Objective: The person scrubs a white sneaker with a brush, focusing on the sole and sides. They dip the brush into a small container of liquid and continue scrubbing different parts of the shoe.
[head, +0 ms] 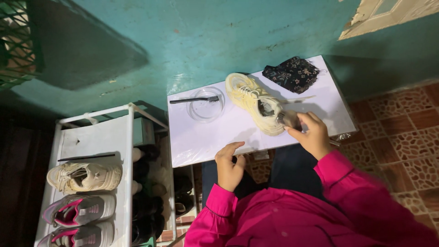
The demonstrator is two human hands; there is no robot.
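Right hand (313, 135) at sneaker (256, 109) heel — toe points away-left.

Cream mesh sneaker (255, 104) with woven laces, clear glossy plastic bowl (206, 105), smooth matt white table (201, 137), dark floral cloth (292, 73), scuffed teal painted wall (192, 41), patterned terracotta tile floor (402, 132)

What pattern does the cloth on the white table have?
The cloth is black with small light flowers, seen in the head view.
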